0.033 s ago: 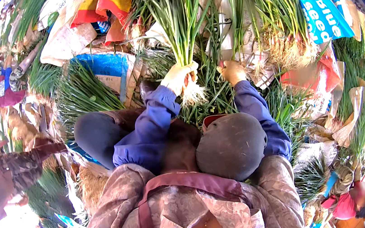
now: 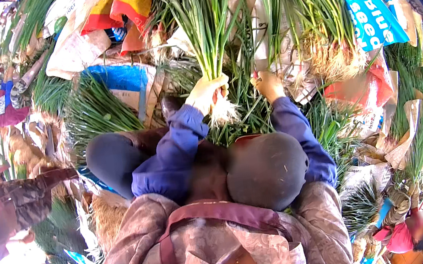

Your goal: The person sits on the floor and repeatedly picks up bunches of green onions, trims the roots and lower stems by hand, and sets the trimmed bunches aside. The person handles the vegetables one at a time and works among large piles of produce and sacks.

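Observation:
My left hand is closed round the lower stems of a bunch of spring onions. Its long green leaves fan away from me, and the pale stringy roots hang out below my fist. To the right, a short way apart, my right hand is closed with fingertips pinched together. A small reddish spot shows at those fingertips, too small to name. Loose green leaves lie beneath and between both hands. Just beyond the right hand rests a pile of spring onions, its roots turned toward me.
Another heap of spring onions lies left of my left hand, beside a blue and tan sack. A red and yellow sack is at the far left, a blue and white one at the far right. People sit nearby on both sides.

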The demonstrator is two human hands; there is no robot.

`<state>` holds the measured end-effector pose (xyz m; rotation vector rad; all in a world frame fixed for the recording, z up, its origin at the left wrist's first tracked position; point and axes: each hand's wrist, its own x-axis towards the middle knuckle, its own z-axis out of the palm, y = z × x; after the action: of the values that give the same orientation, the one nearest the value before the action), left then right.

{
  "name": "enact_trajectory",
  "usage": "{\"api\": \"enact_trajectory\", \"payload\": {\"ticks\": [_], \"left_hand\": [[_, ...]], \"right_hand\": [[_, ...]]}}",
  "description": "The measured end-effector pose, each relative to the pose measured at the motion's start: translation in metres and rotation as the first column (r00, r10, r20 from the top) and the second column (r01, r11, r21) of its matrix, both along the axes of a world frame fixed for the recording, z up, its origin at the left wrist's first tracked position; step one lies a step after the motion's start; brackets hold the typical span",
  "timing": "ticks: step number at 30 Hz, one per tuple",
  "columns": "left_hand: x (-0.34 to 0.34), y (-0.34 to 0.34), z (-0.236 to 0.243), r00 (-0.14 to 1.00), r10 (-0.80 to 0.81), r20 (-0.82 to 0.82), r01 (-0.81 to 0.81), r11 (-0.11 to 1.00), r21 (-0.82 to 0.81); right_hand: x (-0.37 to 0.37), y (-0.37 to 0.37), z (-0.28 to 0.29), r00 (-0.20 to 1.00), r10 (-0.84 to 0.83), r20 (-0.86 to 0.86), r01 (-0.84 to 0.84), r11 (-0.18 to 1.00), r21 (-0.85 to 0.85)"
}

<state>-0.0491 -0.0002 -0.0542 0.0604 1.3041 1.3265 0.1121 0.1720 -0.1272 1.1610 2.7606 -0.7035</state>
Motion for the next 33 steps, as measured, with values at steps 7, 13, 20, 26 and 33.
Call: {"api": "enact_trajectory", "payload": {"ticks": [7, 13, 20, 26, 33], "left_hand": [[0.058, 0.017, 0.036, 0.965, 0.229, 0.125, -0.251, 0.946, 0.204], [0.053, 0.004, 0.044, 0.995, 0.094, 0.037, -0.099, 0.980, 0.174], [0.046, -0.010, 0.036, 0.967, 0.148, -0.206, -0.097, 0.966, 0.238], [-0.004, 0.011, 0.059, 0.982, -0.062, -0.177, 0.094, 0.978, 0.184], [0.013, 0.031, 0.006, 0.989, -0.117, 0.087, 0.105, 0.986, 0.128]], "right_hand": [[0.030, -0.052, 0.078, 0.937, 0.160, -0.310, -0.309, 0.793, -0.525], [0.031, -0.026, 0.061, 0.725, -0.471, -0.502, -0.230, 0.521, -0.822], [0.011, -0.035, 0.053, 0.995, 0.068, -0.070, -0.085, 0.956, -0.280], [0.052, -0.019, -0.026, 0.866, 0.490, -0.098, -0.498, 0.834, -0.238], [0.037, 0.021, 0.004, 0.982, 0.015, 0.189, 0.006, 0.994, -0.108]]}}
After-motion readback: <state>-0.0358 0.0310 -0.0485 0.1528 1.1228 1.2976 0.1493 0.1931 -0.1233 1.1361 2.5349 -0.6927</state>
